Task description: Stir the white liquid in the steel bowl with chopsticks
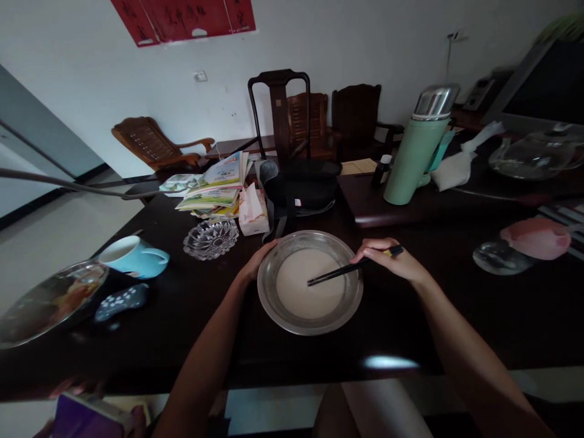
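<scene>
A wide metal bowl [268,296] stands on the dark table in front of me, with a pale, milky liquid [303,299] in it. My left hand [261,258] is closed on the bowl's left rim, its fingers partly hidden at the far side. Black chopsticks [336,272] are gripped in my right hand [387,258], above the bowl's right side. They slant down to the left, and their tips are at the liquid near the bowl's middle.
To the left are a glass dish [211,239], a light blue mug [132,255], a game controller [121,302] and another metal bowl [27,304]. Behind stand a tissue pack [253,211], books [214,188], a black bag [305,185] and a green thermos [416,155]. Someone's hand holds a purple object [86,417] lower left.
</scene>
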The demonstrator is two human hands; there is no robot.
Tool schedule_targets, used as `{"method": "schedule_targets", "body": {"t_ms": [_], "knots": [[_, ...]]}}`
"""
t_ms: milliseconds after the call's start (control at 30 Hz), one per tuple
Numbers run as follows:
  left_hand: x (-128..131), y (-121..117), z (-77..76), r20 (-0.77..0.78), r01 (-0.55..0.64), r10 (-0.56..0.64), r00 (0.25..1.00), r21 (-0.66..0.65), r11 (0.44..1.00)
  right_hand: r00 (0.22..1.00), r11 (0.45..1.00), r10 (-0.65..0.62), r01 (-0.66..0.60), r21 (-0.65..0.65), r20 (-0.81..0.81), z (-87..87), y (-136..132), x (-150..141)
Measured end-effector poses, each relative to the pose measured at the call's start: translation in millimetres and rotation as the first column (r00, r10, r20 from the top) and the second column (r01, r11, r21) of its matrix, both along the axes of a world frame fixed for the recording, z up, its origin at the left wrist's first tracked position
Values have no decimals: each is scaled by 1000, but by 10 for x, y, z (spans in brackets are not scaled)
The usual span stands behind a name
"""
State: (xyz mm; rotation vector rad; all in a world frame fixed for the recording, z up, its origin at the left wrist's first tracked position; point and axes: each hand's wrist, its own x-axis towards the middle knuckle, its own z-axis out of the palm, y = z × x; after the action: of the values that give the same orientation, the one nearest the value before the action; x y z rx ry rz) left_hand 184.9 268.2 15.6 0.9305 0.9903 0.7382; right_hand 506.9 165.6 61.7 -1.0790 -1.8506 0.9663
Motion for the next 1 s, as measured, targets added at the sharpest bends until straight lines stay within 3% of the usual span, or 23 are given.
{"method": "schedule_targets", "body": {"t_ms": [67, 200, 400, 600, 767, 867, 1000], "knots": [[5, 1, -6, 1, -12, 12, 1000, -10, 1000, 999, 1000, 6, -6, 13, 40, 2, 5, -14], [13, 2, -11, 8, -7, 7, 1000, 1, 1000, 993, 993, -116, 117, 30, -30, -1, 9, 35], [6, 3, -2, 2, 14, -14, 1000, 16, 1000, 999, 999, 36, -36, 2, 18, 7, 8, 2], [11, 8, -4, 6, 0, 0, 1000, 17, 1000, 992, 992, -123, 124, 21, -30, -6, 12, 56], [-11, 19, -28, 42, 21, -21, 999, -13, 1000, 1000, 1000, 17, -17, 3, 10, 2, 12, 2], [-12, 26, -34, 33, 13, -12, 999, -25, 1000, 999, 999, -34, 33, 33, 30, 1, 17, 11], [-3, 13, -6, 23, 12, -12, 1000, -12, 1000, 996, 997, -73, 75, 21, -58, -7, 7, 48]]}}
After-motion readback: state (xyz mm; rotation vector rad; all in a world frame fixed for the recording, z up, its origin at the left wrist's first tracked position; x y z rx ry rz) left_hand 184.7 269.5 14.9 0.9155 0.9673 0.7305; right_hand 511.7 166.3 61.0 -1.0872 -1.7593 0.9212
